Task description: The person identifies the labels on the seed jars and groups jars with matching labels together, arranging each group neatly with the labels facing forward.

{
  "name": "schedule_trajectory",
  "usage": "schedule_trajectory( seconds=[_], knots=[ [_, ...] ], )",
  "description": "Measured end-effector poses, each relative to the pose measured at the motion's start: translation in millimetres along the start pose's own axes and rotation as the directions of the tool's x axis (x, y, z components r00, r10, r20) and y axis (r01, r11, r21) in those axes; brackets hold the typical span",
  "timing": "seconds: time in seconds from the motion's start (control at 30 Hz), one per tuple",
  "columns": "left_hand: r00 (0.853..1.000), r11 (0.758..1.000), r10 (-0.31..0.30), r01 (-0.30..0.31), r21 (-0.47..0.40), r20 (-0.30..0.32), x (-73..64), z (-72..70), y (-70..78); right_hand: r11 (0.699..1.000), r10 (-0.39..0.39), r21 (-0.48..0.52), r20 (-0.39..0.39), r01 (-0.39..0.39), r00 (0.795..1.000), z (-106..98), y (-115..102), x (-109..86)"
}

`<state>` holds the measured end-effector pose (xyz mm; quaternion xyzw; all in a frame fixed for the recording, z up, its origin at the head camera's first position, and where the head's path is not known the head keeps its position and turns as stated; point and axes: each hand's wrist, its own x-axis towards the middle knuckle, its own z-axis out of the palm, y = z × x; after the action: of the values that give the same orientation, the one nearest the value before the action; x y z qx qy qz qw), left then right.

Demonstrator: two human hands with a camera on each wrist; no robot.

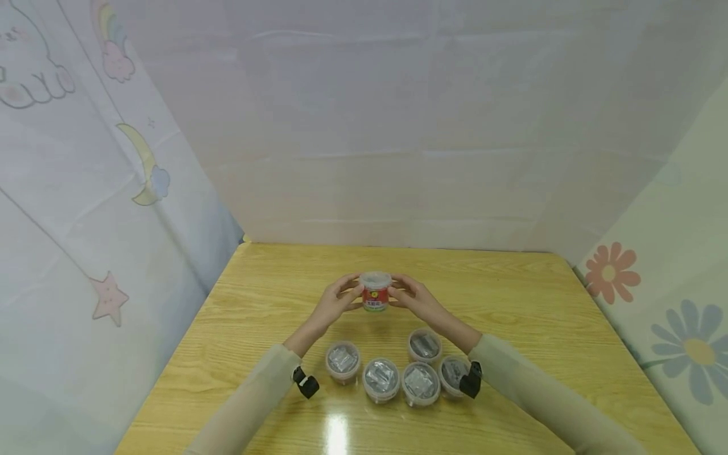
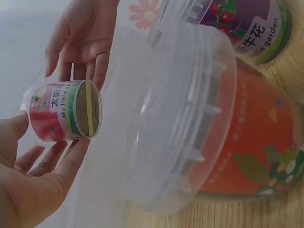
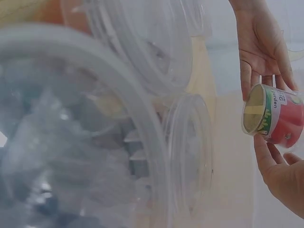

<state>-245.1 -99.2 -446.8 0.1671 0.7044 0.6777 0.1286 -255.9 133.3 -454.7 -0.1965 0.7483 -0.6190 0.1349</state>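
Note:
Between both hands, raised off the table, is a small clear plastic tub with a red flower label and a green lower band. My left hand grips its left side with thumb and fingertips. From the right, my right hand holds the opposite side in the same way. The left wrist view shows the underside of the tub, with a yellow strip across it. Fingertips of the left hand and the right hand touch its wall. The right wrist view shows the same tub tilted by the camera.
Several lidded tubs stand nearer the body, among them a left one and a back one, with silvery packets inside. The wooden table meets a pale cloth backdrop at its far edge. Printed cloths hang at both sides.

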Motion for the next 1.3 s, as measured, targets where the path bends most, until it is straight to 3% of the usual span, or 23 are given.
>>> schedule_trajectory(
  seconds=[0.57, 0.87, 1.07, 1.3],
  knots=[
    [0.998, 0.999, -0.035, 0.037, -0.027, 0.047, 4.6, -12.5, -1.3, 1.0, 0.021, -0.011, 0.032, -0.021, 0.999, 2, -4, 15.8],
    [0.998, 0.998, -0.049, 0.051, -0.04, 0.042, 7.3, -18.4, -4.8, 0.999, 0.044, -0.027, 0.05, -0.042, 0.998, 9, -31, 10.6],
    [0.997, 0.996, -0.071, 0.072, -0.047, 0.039, 8.6, -22.4, -6.8, 0.999, 0.037, -0.028, 0.043, -0.036, 0.998, 8, -15, 22.3],
    [0.995, 0.992, -0.098, 0.1, -0.072, 0.036, 12.8, -29.5, -9.4, 0.995, 0.01, -0.095, 0.033, -0.007, 0.999, 8, -4, 32.9]
  ],
)
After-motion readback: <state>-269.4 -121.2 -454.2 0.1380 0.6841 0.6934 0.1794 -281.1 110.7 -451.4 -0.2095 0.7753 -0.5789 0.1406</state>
